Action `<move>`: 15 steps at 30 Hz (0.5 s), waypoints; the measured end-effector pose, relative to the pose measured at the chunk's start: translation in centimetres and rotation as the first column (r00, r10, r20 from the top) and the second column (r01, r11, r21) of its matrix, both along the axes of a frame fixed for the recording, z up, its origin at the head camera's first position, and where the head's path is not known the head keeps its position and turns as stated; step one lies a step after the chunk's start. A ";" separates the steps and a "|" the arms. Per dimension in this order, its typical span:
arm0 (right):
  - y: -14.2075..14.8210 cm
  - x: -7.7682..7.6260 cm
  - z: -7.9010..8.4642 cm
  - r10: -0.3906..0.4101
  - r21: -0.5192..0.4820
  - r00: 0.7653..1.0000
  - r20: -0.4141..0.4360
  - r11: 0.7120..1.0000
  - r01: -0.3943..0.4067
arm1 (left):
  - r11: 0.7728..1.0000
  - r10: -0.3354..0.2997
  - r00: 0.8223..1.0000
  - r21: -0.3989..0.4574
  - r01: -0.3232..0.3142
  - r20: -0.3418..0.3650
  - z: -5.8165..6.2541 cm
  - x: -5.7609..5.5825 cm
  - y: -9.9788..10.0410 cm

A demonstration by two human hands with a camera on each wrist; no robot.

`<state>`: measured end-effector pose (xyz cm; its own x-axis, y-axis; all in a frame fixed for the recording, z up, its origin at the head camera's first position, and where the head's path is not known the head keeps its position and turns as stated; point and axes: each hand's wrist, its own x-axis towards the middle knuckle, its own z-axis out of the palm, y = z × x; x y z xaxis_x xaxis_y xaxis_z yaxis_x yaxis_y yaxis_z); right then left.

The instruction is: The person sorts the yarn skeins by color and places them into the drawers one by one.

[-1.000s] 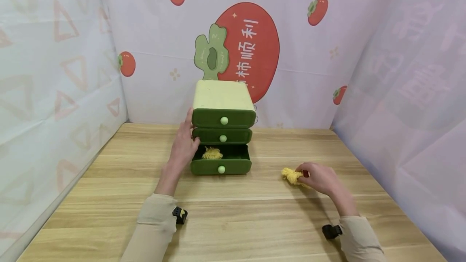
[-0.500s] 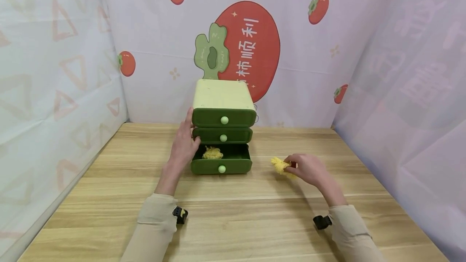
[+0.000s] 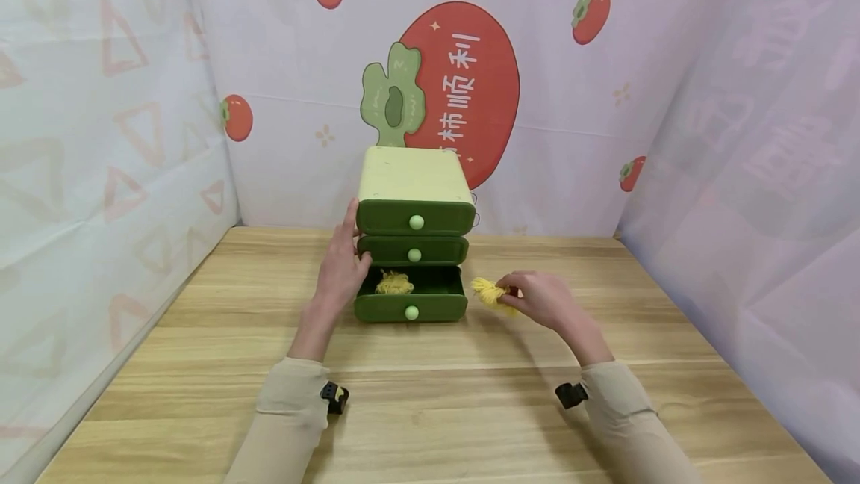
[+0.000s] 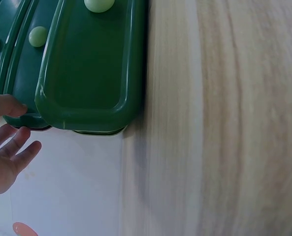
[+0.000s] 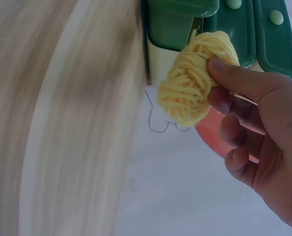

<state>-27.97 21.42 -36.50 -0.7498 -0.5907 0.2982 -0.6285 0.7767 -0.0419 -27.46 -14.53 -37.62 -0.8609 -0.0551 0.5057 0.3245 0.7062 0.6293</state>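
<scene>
A small cabinet [image 3: 416, 174] with a cream top and three green drawers stands on the table. Its bottom drawer [image 3: 430, 308] is pulled out, and a bundle of yellow yarn [image 3: 395, 284] lies inside on the left. My left hand [image 3: 338, 267] rests along the cabinet's left side; in the left wrist view its thumb touches the middle drawer [image 4: 30, 73] front, the other fingers loosely extended. To the right of the bottom drawer, my right hand [image 3: 540, 301] pinches a second yellow yarn bundle [image 5: 192, 81] between thumb and index finger, above the table.
The wooden table [image 3: 416, 409] spreads in front of and around the cabinet. Behind it hangs a cloth [image 3: 558, 148] printed with red fruit, and further pale cloths close in the left and right sides.
My right hand has moved left with the yellow yarn bundle, from the right part of the table to beside the open bottom drawer. The left hand stays at the cabinet's side.
</scene>
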 end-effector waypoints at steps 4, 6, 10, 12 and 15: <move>-1.3 -0.4 0.2 0.018 -0.026 1.000 -0.014 0.999 -0.018 | 1.000 0.000 1.000 0.004 0.000 -0.002 0.1 0.0 0.0; -2.0 -0.5 0.2 0.033 -0.037 0.999 -0.035 0.999 -0.035 | 1.000 -0.003 1.000 0.007 0.003 -0.003 0.1 0.0 0.0; -3.2 -0.6 0.3 0.054 -0.036 0.995 -0.083 0.998 -0.057 | 1.000 -0.007 1.000 0.007 0.007 -0.002 0.0 0.0 -0.1; -3.9 -0.5 0.3 0.052 -0.036 0.993 -0.110 0.998 -0.056 | 1.000 -0.010 1.000 0.007 0.010 0.000 0.0 -0.1 -0.1; -4.8 -0.5 0.4 0.053 -0.039 0.987 -0.152 0.997 -0.060 | 1.000 -0.013 1.000 0.009 0.013 0.004 -0.1 -0.1 -0.1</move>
<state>-28.46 16.63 -36.09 -0.6602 -0.6149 0.4313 -0.6731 0.7392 0.0237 -27.58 -14.68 -37.72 -0.8636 -0.0478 0.5020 0.3314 0.6964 0.6366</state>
